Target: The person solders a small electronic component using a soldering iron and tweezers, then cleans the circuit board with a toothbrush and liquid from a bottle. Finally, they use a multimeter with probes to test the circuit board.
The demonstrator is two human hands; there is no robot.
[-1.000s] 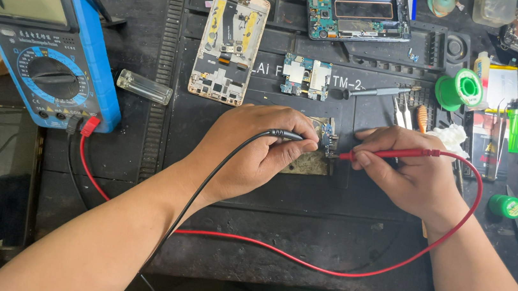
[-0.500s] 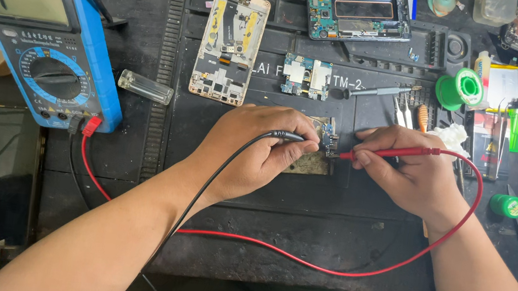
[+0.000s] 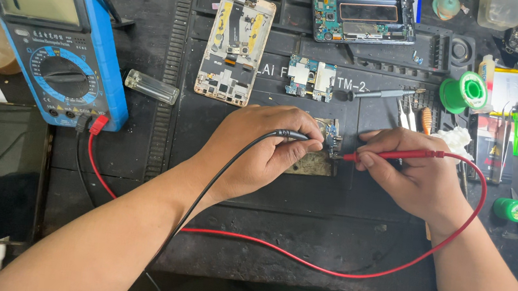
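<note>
Both hands (image 3: 258, 149) unmoved (probes (image 3: 392, 156) too)

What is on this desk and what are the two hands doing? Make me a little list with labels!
Left hand: left hand grips the black probe, tip at the small circuit board
Right hand: right hand grips the red probe, tip at the same board
Meter: blue multimeter, far left, both leads plugged in
Mat: black work mat
Nearby: opened phone frame, green solder spool, dark phone
</note>
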